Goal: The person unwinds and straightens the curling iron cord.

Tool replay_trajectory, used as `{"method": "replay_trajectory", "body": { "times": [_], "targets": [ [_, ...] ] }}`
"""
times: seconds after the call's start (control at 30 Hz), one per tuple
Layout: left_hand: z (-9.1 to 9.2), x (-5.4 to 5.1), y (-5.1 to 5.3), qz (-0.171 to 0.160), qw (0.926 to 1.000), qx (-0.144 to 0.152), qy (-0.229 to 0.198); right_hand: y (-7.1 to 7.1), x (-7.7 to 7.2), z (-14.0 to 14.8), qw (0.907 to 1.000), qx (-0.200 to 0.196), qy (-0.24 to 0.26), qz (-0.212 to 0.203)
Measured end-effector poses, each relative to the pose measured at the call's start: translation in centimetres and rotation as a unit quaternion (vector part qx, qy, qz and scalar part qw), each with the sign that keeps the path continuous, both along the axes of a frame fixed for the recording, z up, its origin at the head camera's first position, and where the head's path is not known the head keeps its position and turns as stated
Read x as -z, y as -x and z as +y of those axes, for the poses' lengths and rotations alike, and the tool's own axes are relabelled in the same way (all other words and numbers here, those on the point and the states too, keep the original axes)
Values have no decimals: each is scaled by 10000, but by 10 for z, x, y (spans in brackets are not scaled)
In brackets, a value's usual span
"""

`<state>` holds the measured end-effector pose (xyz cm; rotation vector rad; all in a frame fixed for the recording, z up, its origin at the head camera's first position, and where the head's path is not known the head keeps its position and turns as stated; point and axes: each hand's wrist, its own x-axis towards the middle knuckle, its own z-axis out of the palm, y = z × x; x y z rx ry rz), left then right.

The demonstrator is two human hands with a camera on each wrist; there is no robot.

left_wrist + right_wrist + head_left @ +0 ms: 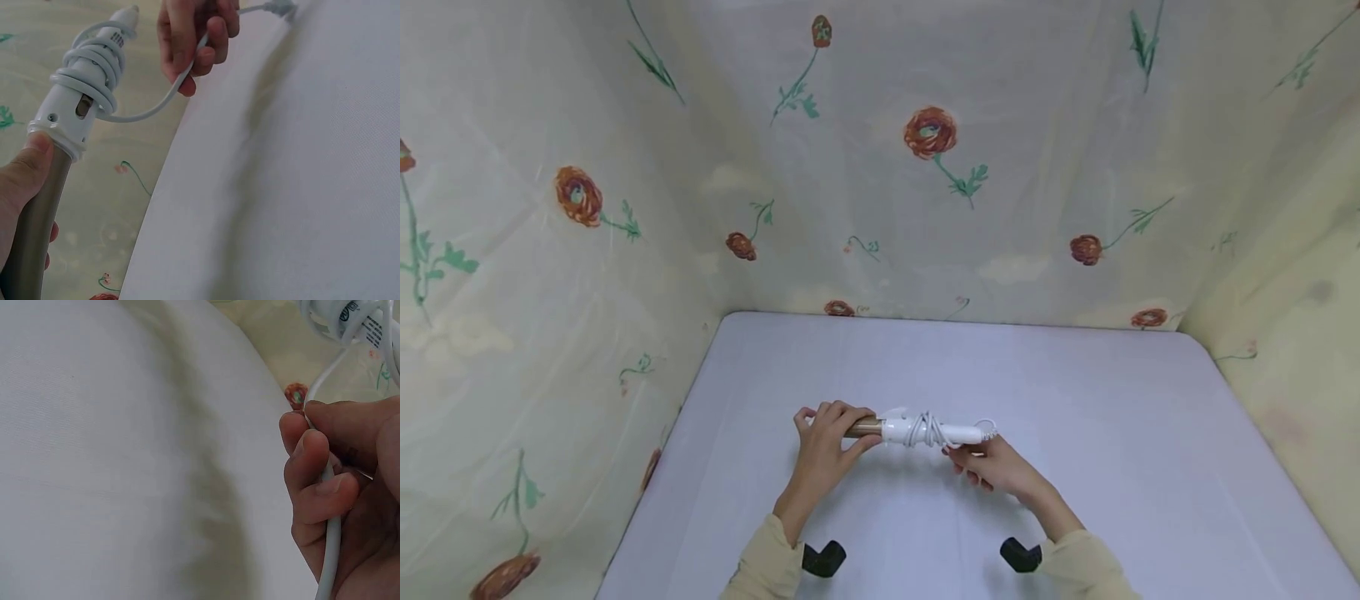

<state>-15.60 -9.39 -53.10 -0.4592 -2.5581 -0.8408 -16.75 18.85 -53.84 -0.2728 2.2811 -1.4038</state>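
A curling iron (895, 431) with a white handle and a bronze-coloured barrel (45, 206) is held level above the table in the head view. My left hand (826, 442) grips the barrel, its thumb near the collar where the handle begins. Around the handle, the white cord (87, 75) is wound in several loops. My right hand (350, 469), below the handle's far end, pinches the cord's loose length between thumb and fingers. Past that hand, the plug (280, 7) hangs at the top of the left wrist view.
A white-covered table (1075, 392) with rounded far corners lies beneath the hands. Flower-printed cloth (865, 183) hangs behind it and on both sides. Black wrist pieces (824, 559) show at both beige sleeves (765, 558).
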Motion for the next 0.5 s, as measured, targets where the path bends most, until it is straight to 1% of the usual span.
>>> {"method": "replay_trajectory", "body": {
  "times": [0.13, 0.27, 0.43, 0.5],
  "targets": [
    [1, -1, -1, -31, 10000, 65, -18, 5, -3, 5, 9999, 35, 16, 146],
    [1, -1, -2, 127, 9999, 96, -4, 10, -5, 10, 9998, 78, -69, 144],
    [1, 1, -4, 105, 9999, 116, 45, 18, -12, 17, 9992, -140, -51, 375],
    [1, 2, -5, 66, 9999, 114, 49, 21, -17, 19, 9988, -145, -110, 455]
  ]
}}
